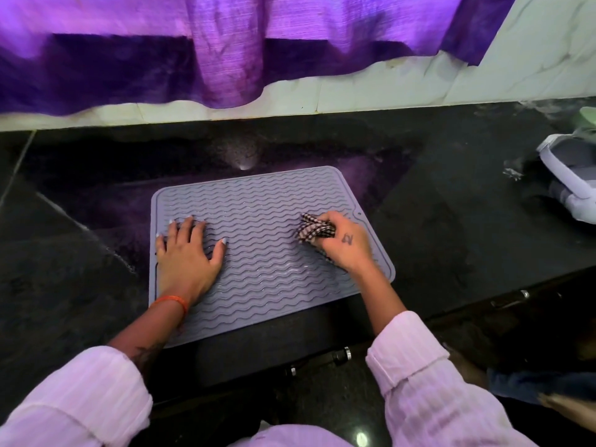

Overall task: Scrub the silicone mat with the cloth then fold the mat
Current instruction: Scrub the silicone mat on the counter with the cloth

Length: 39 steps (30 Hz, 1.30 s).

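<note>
On a dark speckled stone counter (419, 221) the grey ribbed silicone mat (267, 253) lies flat, its near edge overhanging the counter's front. At nine o'clock on the mat the left hand (188, 253) presses down, fingers spread. At three o'clock the right hand (345, 243) grips a bunched checked cloth (311, 229) against the ribs. Toward twelve o'clock a purple curtain (225, 50) hangs over a pale tiled wall (403, 82). A lilac plastic container (571, 175) sits at two o'clock, well apart
</note>
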Motion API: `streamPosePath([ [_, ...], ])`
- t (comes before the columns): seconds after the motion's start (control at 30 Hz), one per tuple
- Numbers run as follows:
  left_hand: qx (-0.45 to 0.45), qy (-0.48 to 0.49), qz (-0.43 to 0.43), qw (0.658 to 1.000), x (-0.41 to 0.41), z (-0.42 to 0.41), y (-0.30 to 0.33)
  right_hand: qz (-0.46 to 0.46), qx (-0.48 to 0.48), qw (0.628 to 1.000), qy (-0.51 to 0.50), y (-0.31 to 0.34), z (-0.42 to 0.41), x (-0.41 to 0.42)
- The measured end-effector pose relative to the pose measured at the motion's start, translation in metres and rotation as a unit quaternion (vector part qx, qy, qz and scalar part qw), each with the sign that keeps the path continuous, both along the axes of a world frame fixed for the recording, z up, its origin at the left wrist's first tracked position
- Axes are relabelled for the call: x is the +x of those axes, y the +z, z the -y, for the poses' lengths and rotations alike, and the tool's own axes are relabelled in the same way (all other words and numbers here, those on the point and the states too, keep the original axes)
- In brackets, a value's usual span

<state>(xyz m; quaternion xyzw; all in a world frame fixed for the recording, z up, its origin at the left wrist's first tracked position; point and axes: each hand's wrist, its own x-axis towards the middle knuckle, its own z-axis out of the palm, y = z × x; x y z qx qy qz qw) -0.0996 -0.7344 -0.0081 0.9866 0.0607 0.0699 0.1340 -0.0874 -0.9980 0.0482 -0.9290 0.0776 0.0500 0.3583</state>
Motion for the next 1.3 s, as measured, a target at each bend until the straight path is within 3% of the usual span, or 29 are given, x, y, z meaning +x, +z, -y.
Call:
streamPosePath([
  [0.03, -0.002, -0.001, 0.001, 1.0, 0.0, -0.001, 0.0, -0.005, 0.128, 0.992, -0.013, -0.004, -0.009, -0.006],
  [0.07, -0.005, -0.001, 0.003, 1.0, -0.001, -0.001, -0.001, -0.017, 0.283, 0.958, -0.039, -0.007, -0.02, -0.014],
  [0.13, -0.009, -0.002, 0.004, 1.0, -0.001, -0.003, -0.002, -0.053, 0.538, 0.835, -0.103, -0.013, -0.04, -0.029],
  [0.17, -0.009, -0.003, 0.006, 1.0, 0.0, -0.003, -0.003, -0.078, 0.609, 0.78, -0.119, -0.014, -0.046, -0.035],
  [0.27, -0.013, -0.003, 0.012, 1.0, 0.002, -0.004, -0.005, -0.152, 0.727, 0.659, -0.117, -0.012, -0.047, -0.04],
  [0.33, -0.016, -0.004, 0.015, 1.0, 0.001, -0.005, -0.005, -0.169, 0.772, 0.599, -0.125, -0.006, -0.039, -0.037],
  [0.47, -0.022, -0.007, 0.019, 1.0, 0.001, -0.005, -0.004, -0.133, 0.809, 0.556, -0.135, -0.003, -0.016, -0.031],
  [0.7, -0.03, -0.004, 0.018, 0.999, 0.0, -0.005, -0.003, -0.125, 0.796, 0.573, -0.154, -0.004, 0.017, -0.029],
  [0.9, -0.051, -0.012, 0.023, 0.998, -0.003, -0.007, -0.001, -0.091, 0.814, 0.567, -0.086, -0.003, 0.032, -0.029],
  [1.0, -0.085, -0.02, 0.039, 0.995, -0.007, -0.01, 0.0, -0.1, 0.794, 0.59, -0.111, -0.003, 0.033, -0.023],
  [1.1, -0.117, -0.029, 0.049, 0.992, -0.009, -0.014, -0.001, -0.116, 0.747, 0.641, -0.135, 0.002, 0.032, -0.013],
  [1.13, -0.121, -0.03, 0.055, 0.991, -0.009, -0.016, -0.001, -0.111, 0.712, 0.676, -0.15, 0.005, 0.031, -0.007],
  [1.23, -0.096, -0.026, 0.08, 0.992, -0.008, -0.025, 0.006, -0.037, 0.519, 0.829, -0.202, 0.007, 0.03, 0.019],
  [1.3, -0.059, -0.016, 0.093, 0.994, -0.007, -0.04, 0.01, 0.03, 0.408, 0.885, -0.222, 0.006, 0.029, 0.042],
])
